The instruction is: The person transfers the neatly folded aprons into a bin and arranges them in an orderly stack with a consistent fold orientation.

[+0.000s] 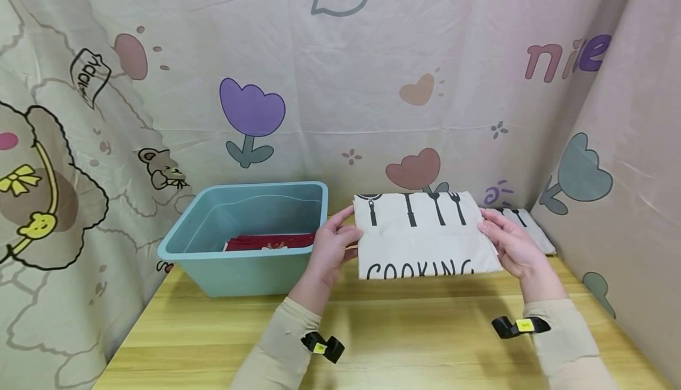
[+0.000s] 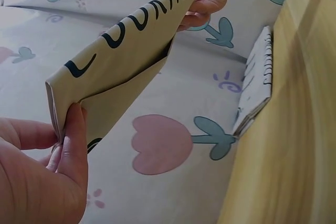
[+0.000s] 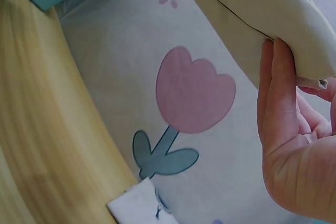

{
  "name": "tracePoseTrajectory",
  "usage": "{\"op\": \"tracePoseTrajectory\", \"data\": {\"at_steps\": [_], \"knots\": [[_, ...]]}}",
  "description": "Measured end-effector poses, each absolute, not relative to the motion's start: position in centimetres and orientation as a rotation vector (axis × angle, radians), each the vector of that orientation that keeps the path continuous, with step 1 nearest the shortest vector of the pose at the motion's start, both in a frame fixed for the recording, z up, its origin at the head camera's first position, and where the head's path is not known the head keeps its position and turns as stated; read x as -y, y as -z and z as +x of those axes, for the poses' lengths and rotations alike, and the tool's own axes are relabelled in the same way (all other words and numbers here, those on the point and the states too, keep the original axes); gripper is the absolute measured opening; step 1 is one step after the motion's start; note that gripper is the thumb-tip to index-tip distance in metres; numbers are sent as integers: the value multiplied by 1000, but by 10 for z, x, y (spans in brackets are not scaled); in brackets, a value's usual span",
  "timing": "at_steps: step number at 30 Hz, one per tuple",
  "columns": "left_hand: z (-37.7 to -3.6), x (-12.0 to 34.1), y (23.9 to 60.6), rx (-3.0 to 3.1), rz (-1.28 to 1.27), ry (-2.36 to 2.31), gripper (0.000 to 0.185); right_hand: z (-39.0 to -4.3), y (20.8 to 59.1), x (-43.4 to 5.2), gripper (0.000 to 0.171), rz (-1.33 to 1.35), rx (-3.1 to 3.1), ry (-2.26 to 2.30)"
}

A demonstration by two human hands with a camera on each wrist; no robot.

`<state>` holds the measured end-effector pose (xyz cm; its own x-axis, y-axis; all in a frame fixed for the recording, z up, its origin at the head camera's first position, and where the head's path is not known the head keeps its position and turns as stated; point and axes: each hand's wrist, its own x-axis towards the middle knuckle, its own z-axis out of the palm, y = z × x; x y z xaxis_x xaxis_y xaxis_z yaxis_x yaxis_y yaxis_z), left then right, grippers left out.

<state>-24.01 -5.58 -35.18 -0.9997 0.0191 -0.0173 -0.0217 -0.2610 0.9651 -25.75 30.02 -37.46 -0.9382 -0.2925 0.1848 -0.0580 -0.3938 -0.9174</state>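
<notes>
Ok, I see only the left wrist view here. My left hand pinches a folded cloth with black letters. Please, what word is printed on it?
Observer: The head view reads COOKING on the folded cloth, with black utensil drawings above.
Operator: Is a container somewhere near?
Observer: Yes, a blue bin stands on the table, to the side of the left hand.
Operator: Is something inside it?
Observer: A dark red fabric lies in its bottom.
</notes>
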Motion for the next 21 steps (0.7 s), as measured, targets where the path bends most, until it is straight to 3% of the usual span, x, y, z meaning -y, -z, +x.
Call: {"op": "tracePoseTrajectory", "data": {"at_steps": [21], "knots": [[-239, 103, 322, -1986, 48, -2516, 51, -259, 342, -249, 32, -507, -1673, 2506]]}}
